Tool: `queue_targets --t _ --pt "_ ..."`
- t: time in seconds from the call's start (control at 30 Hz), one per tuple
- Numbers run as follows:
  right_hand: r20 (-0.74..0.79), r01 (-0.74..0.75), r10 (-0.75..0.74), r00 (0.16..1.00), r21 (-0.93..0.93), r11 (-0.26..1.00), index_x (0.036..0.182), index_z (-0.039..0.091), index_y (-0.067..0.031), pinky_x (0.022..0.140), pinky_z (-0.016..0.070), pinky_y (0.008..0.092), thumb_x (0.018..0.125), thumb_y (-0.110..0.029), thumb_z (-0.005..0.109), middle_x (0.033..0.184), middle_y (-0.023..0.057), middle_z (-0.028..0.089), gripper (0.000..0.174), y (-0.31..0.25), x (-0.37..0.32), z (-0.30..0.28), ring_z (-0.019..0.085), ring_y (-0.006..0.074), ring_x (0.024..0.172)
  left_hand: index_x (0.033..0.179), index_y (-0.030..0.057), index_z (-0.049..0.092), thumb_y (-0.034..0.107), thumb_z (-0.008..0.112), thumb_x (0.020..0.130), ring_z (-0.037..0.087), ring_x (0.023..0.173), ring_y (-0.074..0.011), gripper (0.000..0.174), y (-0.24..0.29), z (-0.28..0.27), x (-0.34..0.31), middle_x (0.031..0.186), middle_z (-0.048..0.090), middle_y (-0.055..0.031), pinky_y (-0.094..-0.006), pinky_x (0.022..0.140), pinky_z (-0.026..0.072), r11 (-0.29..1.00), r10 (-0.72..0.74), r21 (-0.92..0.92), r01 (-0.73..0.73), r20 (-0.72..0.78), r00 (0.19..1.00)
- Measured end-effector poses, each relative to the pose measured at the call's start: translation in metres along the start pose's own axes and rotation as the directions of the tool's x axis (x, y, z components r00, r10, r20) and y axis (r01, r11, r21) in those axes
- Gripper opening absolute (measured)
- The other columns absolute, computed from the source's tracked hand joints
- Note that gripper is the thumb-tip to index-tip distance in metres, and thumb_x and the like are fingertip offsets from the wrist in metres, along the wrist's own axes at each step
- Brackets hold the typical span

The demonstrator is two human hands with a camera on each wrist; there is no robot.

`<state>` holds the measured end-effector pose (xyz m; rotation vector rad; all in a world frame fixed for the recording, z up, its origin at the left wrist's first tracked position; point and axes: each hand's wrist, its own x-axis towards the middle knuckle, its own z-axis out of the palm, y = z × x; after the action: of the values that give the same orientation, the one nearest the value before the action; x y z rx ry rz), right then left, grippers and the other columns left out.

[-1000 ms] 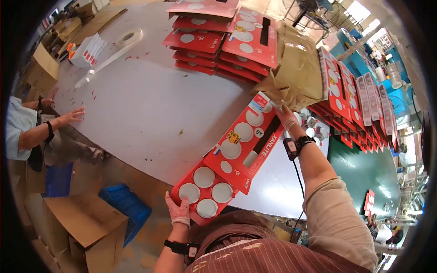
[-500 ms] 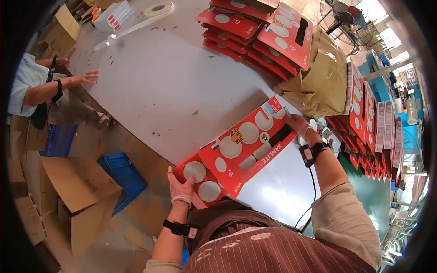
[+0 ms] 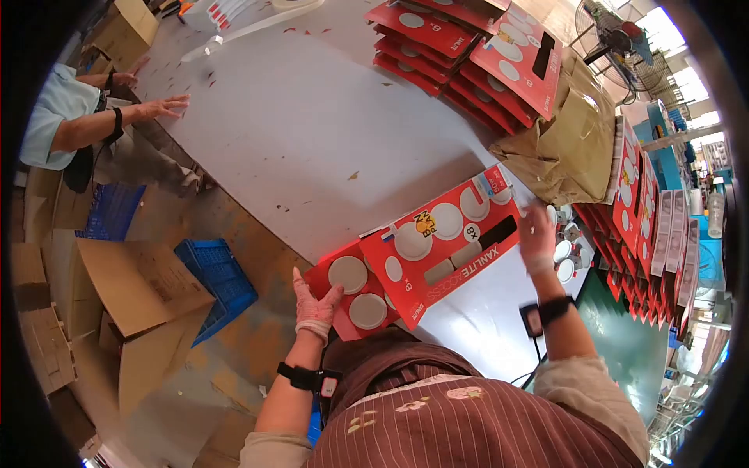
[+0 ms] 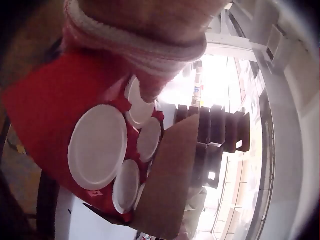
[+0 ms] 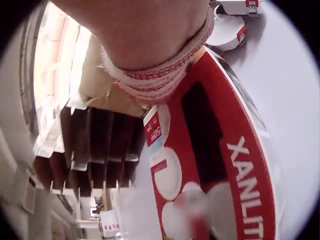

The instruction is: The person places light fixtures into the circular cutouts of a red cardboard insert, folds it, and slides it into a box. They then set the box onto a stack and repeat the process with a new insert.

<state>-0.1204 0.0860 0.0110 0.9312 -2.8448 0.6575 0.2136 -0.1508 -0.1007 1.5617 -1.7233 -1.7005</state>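
A red printed "XANLITE" card (image 3: pixel 449 234) with round white discs in its cut-outs lies at a slant in front of the body. It overlaps a red backing (image 3: pixel 334 261), where two white discs (image 3: pixel 347 274) show bare. My gloved left hand (image 3: pixel 316 306) grips the backing's left end, thumb over the face near the discs. In the left wrist view the thumb rests across a disc (image 4: pixel 139 107). My gloved right hand (image 3: pixel 538 242), blurred, is by the card's right end with fingers pointing away. The right wrist view hides most of that hand behind the wrist.
Stacks of red cards (image 3: pixel 437 39) and a brown paper-covered bundle (image 3: pixel 573 132) stand at the back. Loose white round pieces (image 3: pixel 568 257) lie to the right. Across the table, another person's hands (image 3: pixel 164 107) rest near its edge. Cardboard boxes (image 3: pixel 144 285) and a blue crate (image 3: pixel 222 285) are on the floor.
The printed card has come down over the backing, covering two of the discs. My right hand has let go of the card's far end and moved slightly right. My left hand keeps its hold.
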Motion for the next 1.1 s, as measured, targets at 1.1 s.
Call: queue_targets --t 1.1 --pt "0.587 -0.281 0.502 0.635 -0.430 0.858 0.137 0.012 -0.0099 0.075 0.0466 0.0470 0.072 -0.013 0.045 0.124 0.0254 0.041 0.073 -0.199 -0.175 0.057 0.055 0.0421 0.092 0.115 0.0068 0.033 -0.002 0.051 0.077 0.060 0.088 -0.0303 0.042 0.029 -0.014 -0.010 0.109 0.051 -0.0158 -0.0433 0.063 0.0561 0.904 -0.287 -0.108 0.414 0.564 0.774"
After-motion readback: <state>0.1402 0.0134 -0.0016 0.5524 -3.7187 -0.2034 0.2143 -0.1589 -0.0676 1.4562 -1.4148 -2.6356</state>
